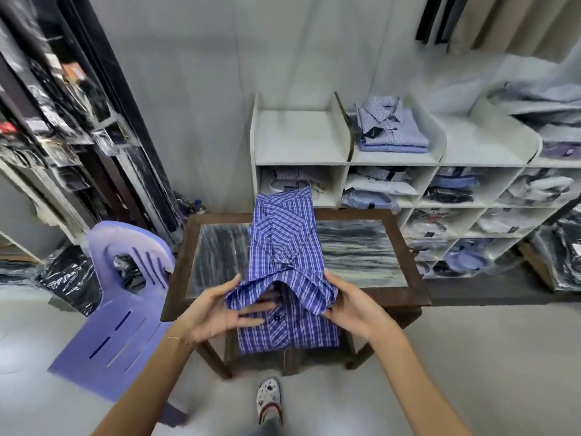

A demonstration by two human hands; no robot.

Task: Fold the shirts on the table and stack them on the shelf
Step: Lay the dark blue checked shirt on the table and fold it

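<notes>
I see the blue plaid shirt (284, 247) lying lengthwise across the table (408, 247), its near end overhanging the table's front edge. My left hand (220, 313) and right hand (352, 305) each grasp its collar. Shelf (301, 136) stands behind the table.

I see pale grey walls (195, 89) and a light floor (471, 357). A lilac plastic chair (119, 297) stands left of the dark wooden bench (405, 256); beige curtains (509, 23) hang top right.
</notes>
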